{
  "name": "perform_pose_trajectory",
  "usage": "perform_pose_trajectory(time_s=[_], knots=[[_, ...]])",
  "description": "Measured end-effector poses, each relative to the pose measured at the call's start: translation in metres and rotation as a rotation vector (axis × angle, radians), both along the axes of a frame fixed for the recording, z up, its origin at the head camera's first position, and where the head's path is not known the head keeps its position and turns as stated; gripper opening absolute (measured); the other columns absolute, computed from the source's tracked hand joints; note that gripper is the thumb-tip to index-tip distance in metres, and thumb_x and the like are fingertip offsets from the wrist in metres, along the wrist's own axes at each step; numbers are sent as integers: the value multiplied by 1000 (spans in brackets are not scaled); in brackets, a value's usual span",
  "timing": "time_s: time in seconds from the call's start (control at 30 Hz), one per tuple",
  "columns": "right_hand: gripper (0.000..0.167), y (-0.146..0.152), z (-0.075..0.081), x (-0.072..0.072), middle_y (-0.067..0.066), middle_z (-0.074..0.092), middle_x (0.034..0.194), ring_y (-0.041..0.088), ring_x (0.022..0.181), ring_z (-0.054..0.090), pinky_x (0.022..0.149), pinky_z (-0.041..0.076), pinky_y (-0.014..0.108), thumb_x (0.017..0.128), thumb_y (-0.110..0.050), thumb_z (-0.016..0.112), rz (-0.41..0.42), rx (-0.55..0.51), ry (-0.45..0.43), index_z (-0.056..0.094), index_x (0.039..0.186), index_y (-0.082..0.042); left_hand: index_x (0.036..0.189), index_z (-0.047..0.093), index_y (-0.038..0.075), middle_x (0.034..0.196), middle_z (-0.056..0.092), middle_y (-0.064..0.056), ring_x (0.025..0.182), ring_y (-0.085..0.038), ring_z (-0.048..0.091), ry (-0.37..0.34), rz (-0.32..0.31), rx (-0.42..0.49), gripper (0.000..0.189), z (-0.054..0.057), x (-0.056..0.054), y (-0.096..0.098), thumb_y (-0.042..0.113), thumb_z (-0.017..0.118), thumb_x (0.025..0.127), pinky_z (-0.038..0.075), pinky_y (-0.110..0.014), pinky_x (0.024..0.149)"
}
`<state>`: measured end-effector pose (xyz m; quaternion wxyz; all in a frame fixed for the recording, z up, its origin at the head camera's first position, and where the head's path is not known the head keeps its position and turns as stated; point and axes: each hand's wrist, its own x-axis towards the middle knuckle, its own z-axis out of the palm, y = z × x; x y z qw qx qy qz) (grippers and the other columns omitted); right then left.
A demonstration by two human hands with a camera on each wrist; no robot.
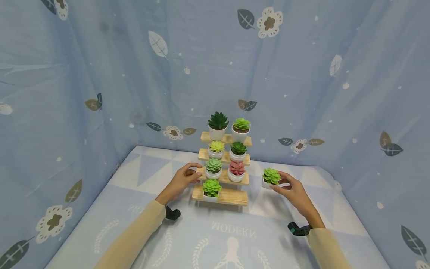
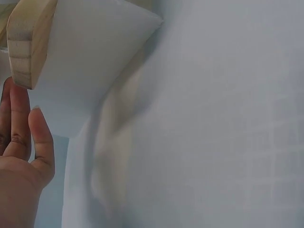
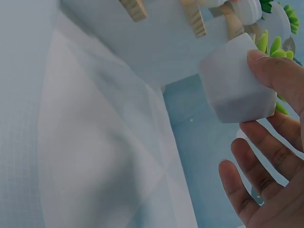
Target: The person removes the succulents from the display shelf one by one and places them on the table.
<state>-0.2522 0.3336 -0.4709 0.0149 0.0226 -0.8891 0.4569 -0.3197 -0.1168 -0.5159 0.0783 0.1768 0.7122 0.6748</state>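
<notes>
My right hand (image 1: pixel 293 191) pinches a bright green potted succulent (image 1: pixel 270 176) between thumb and fingers, to the right of a wooden tiered stand (image 1: pixel 231 196). Its angular white pot (image 3: pixel 232 83) shows in the right wrist view, raised above the table, with the other fingertips (image 3: pixel 229 171) spread below. At the stand's left side is my left hand (image 1: pixel 183 180), its fingers extended right at the end of a wooden step (image 2: pixel 28 47) and holding nothing. On the lowest step, another bright green succulent (image 1: pixel 211 188) in a white pot occupies the left half; bare wood shows to its right.
Upper steps carry several potted succulents in pairs, among them a red one (image 1: pixel 236 169), a pale yellow one (image 1: pixel 216 146) and a tall dark green one (image 1: pixel 218 121). A patterned cloth covers the table (image 1: pixel 188 239). Blue curtains (image 1: pixel 208 67) enclose the back and sides.
</notes>
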Motion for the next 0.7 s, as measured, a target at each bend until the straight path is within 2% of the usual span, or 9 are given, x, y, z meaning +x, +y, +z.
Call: perform_pose_trajectory(time_s=[0.5, 0.7], knots=[[87, 9, -15, -22, 20, 57, 134, 34, 110, 61, 89, 54, 41, 90, -51, 79, -36, -15, 10, 40, 158, -12, 138, 58, 16, 110, 63, -23, 102, -38, 69, -7, -16, 14, 43, 0, -2, -1, 34, 70, 101, 54, -53, 92], [88, 10, -20, -30, 21, 56, 136, 36, 117, 57, 94, 52, 44, 90, -51, 78, -40, -27, 12, 39, 158, -11, 138, 58, 15, 105, 62, -19, 102, -40, 68, -1, -36, 15, 43, 1, -3, -3, 32, 70, 101, 52, -57, 93]])
